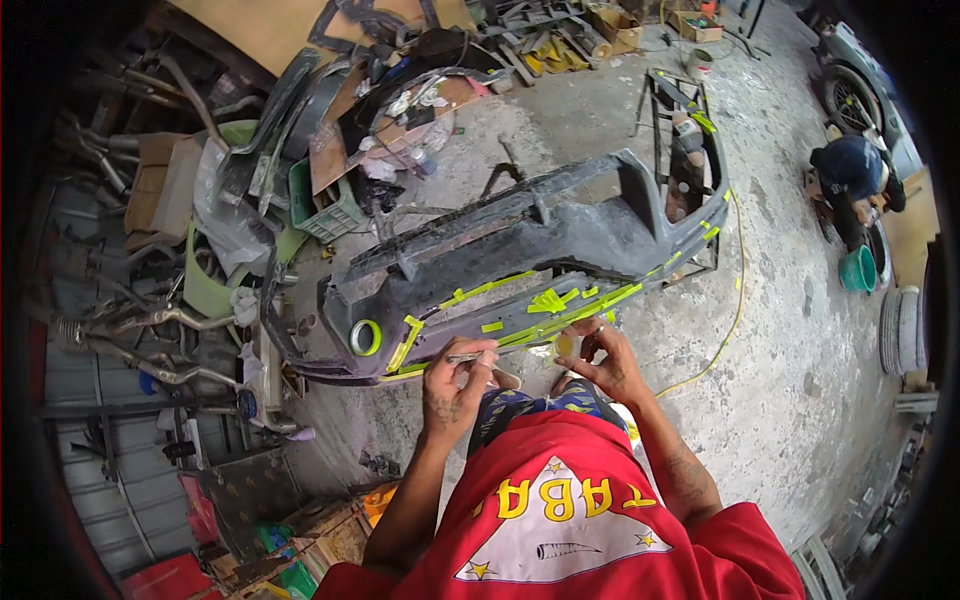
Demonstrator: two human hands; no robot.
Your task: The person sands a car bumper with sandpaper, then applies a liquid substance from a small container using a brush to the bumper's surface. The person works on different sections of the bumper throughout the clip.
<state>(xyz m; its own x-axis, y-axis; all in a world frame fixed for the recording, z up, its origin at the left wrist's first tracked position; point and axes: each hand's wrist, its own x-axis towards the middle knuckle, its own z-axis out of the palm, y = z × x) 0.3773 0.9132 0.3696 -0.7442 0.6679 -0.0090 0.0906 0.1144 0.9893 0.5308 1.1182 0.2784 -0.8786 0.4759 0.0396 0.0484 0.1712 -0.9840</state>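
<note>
Red shirt (560, 520) at 6 o'clock | left hand (452, 385) grip pinching thin tool (466, 356) | right hand (600, 355) grip grasping tape roll (566, 345) | grey bumper (530, 250), yellow-green tape strips, centre, just past both hands | crouching person (852, 180) at 2 o'clock

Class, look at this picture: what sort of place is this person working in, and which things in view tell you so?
Most likely a car body repair workshop. A grey car bumper patched with yellow-green tape sits on a stand, exhaust pipes are piled at the left, and a car wheel shows at the far right.
</note>
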